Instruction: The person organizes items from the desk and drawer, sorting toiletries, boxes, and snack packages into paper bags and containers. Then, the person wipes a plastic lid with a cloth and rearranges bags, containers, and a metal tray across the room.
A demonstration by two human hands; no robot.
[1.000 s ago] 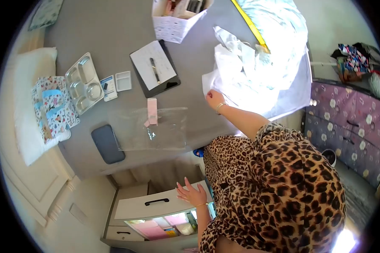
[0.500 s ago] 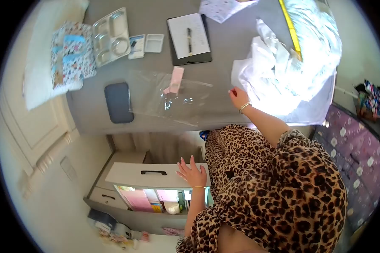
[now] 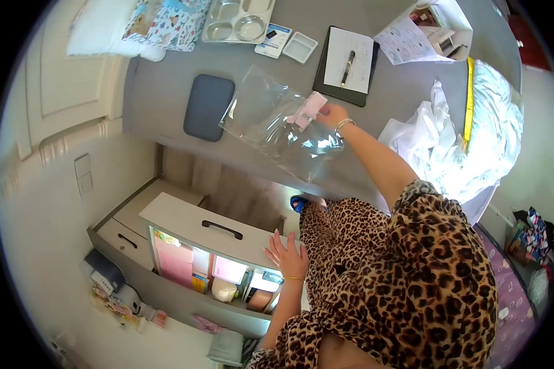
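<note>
My right hand (image 3: 332, 115) reaches over the grey table, its fingers closed at the edge of a folded pink piece (image 3: 311, 107) that looks like paper or card. The pink piece lies on a clear plastic bag (image 3: 261, 114), spread out and shiny near the table's front edge. Lower down, my left hand (image 3: 287, 255) has its fingers spread, with nothing in it. It is beside the right end of an open drawer's front (image 3: 184, 221); whether it touches the drawer I cannot tell.
A dark blue flat case (image 3: 209, 107), metal compartment tray (image 3: 237, 21), small white dish (image 3: 300, 47) and clipboard with pen (image 3: 351, 64) lie on the table. At right are crumpled white material (image 3: 418, 132), a yellow-edged pale bundle (image 3: 495, 117) and a patterned paper bag (image 3: 406, 46). The drawer holds several items.
My right hand has moved left from beside the white material to the pink piece on the plastic bag. My left hand stays spread near the drawer. The camera view has shifted and turned.
</note>
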